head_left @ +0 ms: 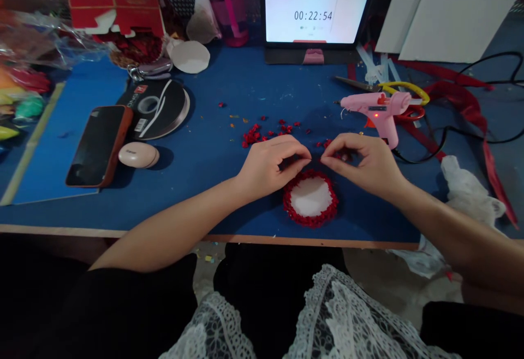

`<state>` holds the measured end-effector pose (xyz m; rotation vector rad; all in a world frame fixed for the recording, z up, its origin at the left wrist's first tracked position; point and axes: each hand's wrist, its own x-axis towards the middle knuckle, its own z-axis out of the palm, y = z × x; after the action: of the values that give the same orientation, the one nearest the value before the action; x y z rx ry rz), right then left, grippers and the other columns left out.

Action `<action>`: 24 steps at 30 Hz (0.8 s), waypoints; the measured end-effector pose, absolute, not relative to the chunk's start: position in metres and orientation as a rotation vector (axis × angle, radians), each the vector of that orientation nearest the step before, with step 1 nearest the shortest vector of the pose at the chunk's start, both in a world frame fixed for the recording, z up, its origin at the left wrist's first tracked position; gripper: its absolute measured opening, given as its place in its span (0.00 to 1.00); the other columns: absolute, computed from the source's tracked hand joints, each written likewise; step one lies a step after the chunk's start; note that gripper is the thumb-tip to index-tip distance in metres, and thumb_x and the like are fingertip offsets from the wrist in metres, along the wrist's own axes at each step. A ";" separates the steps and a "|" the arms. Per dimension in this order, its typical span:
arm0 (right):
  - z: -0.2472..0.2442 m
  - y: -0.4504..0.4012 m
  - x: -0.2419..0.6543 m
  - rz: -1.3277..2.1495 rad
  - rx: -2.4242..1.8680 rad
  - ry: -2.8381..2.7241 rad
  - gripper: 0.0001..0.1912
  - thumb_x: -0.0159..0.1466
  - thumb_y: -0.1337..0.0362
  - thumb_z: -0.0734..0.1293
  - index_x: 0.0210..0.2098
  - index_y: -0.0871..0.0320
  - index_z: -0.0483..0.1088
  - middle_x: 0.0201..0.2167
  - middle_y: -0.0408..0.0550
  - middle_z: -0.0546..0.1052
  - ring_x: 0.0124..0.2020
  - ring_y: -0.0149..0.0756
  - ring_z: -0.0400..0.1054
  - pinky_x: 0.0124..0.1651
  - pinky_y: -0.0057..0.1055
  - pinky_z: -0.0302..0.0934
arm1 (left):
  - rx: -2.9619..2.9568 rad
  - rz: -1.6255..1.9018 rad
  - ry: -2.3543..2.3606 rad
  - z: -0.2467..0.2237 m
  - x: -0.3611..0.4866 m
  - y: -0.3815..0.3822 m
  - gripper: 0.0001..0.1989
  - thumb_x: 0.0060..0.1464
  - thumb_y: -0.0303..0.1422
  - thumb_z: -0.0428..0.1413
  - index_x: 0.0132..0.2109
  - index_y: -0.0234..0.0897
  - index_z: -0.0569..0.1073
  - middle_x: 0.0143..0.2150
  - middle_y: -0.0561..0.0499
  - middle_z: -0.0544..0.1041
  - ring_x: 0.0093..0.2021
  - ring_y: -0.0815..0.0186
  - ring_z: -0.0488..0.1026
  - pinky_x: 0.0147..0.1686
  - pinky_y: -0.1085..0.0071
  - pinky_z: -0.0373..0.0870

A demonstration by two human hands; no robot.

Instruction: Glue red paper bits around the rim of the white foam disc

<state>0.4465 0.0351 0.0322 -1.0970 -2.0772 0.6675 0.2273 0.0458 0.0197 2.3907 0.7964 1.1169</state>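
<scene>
Both my hands are above the blue table, fingertips facing each other with a small gap between. My left hand (272, 165) is closed in a pinch of thumb and forefinger; whatever is in it is too small to make out. The right hand (364, 160) pinches in the same way, and its contents cannot be made out either. Just below the fingertips lies a white disc (311, 196) with a border of small red pieces (291, 213) around its rim. More loose red bits (251, 135) are scattered on the table beyond my left hand.
A pink glue gun (379, 109) with a lit red light lies beyond my right hand, by yellow-handled scissors (403, 89). To the left are a phone (98, 146), a pale oval case (138, 154) and a ribbon spool (176, 108). A tablet (315, 10) showing a timer stands behind.
</scene>
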 end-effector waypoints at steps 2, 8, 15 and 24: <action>0.032 0.036 0.448 0.830 -1.143 -1.956 0.05 0.61 0.61 0.70 0.30 0.56 0.73 0.26 0.42 0.77 0.24 0.30 0.66 0.26 0.29 0.60 | 2.379 1.091 0.801 0.020 0.227 0.046 0.04 0.60 0.27 0.56 0.37 0.33 0.76 0.34 0.51 0.79 0.35 0.72 0.76 0.36 0.76 0.73; 0.029 0.036 0.447 0.936 -1.073 -1.890 0.06 0.60 0.60 0.72 0.30 0.55 0.75 0.28 0.43 0.78 0.28 0.31 0.69 0.30 0.30 0.62 | 2.376 1.095 0.765 0.018 0.229 0.046 0.04 0.60 0.29 0.58 0.39 0.33 0.76 0.35 0.50 0.78 0.36 0.71 0.75 0.37 0.75 0.72; 0.029 0.035 0.444 0.836 -1.025 -2.021 0.05 0.61 0.61 0.71 0.30 0.54 0.75 0.28 0.43 0.76 0.31 0.33 0.68 0.31 0.31 0.60 | 2.393 1.047 0.709 0.018 0.230 0.044 0.05 0.62 0.28 0.55 0.37 0.35 0.74 0.35 0.50 0.76 0.37 0.70 0.73 0.39 0.73 0.72; 0.034 0.033 0.444 0.492 -0.939 -2.251 0.03 0.62 0.65 0.69 0.32 0.55 0.72 0.29 0.44 0.77 0.33 0.35 0.69 0.36 0.34 0.63 | 2.451 1.005 0.720 0.014 0.230 0.042 0.04 0.59 0.26 0.55 0.36 0.34 0.74 0.34 0.50 0.75 0.35 0.70 0.73 0.35 0.75 0.70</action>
<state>0.4436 0.0326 0.0344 -0.9393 -2.2511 0.4921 0.2304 0.0425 0.0141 2.4508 0.7200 1.0050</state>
